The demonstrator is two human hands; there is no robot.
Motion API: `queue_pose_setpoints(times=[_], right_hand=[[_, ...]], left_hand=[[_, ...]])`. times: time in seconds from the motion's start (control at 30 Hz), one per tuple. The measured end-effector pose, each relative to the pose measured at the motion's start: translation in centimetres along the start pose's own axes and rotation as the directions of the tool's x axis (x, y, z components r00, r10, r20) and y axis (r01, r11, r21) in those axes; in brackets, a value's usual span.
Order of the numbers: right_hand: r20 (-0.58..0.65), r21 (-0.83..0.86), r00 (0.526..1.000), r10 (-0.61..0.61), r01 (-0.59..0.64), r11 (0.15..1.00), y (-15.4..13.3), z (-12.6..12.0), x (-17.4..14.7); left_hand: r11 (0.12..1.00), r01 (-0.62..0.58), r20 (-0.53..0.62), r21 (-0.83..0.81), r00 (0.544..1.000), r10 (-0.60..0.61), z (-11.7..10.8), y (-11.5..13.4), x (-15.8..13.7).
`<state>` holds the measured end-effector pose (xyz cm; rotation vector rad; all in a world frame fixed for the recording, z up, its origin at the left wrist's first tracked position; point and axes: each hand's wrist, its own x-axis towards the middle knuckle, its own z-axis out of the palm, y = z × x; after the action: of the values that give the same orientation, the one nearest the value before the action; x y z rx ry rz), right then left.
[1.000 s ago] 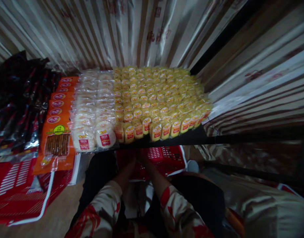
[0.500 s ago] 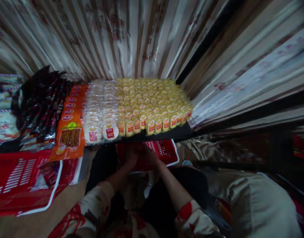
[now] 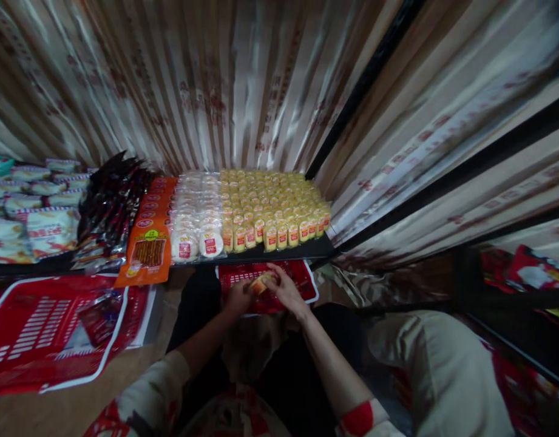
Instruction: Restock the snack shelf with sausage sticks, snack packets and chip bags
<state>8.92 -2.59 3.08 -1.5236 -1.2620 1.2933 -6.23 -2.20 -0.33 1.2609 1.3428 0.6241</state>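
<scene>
Between my two hands is a yellow snack packet (image 3: 261,283) with an orange-red label, held above a red basket (image 3: 301,276) at my knees. My left hand (image 3: 239,297) has its fingers closed on the packet's left side. From the right, my right hand (image 3: 284,287) grips the same packet with bent fingers. Just beyond them, on a black shelf (image 3: 306,250), stand rows of similar small yellow packets (image 3: 270,209). Beside these are clear packs of round white crackers (image 3: 185,247). What lies deeper in the basket is hidden by my hands.
Left along the shelf are orange snack bags (image 3: 147,249), dark bags (image 3: 110,206) and white bags (image 3: 51,227). A second red basket (image 3: 33,328) with packets stands on the floor at left. A person's light-trousered leg (image 3: 443,364) is close on my right. Striped curtains (image 3: 247,91) hang behind.
My hands have risen out of the basket's shadow, and the yellow snack packet now shows between them. The view has shifted, revealing more of the shelf's left end.
</scene>
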Motion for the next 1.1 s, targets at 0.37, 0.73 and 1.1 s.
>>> queue_pose_setpoints(times=[0.37, 0.73, 1.1], right_hand=[[-0.174, 0.183, 0.985, -0.021, 0.053, 0.982, 0.8, 3.3, -1.6], [0.137, -0.185, 0.975, -0.172, 0.196, 0.963, -2.6, 1.0, -2.5], [-0.138, -0.632, 0.836, -0.53, 0.338, 0.697, -3.3, 0.3, 1.9]], left_hand=[[0.999, 0.012, -0.078, -0.036, 0.997, -0.015, 0.0, 2.2, -1.5], [0.964, -0.227, 0.075, 0.141, 0.973, 0.218, -3.8, 5.4, -2.0], [0.916, -0.179, -0.283, 0.36, 0.914, 0.29, -4.6, 9.8, 0.7]])
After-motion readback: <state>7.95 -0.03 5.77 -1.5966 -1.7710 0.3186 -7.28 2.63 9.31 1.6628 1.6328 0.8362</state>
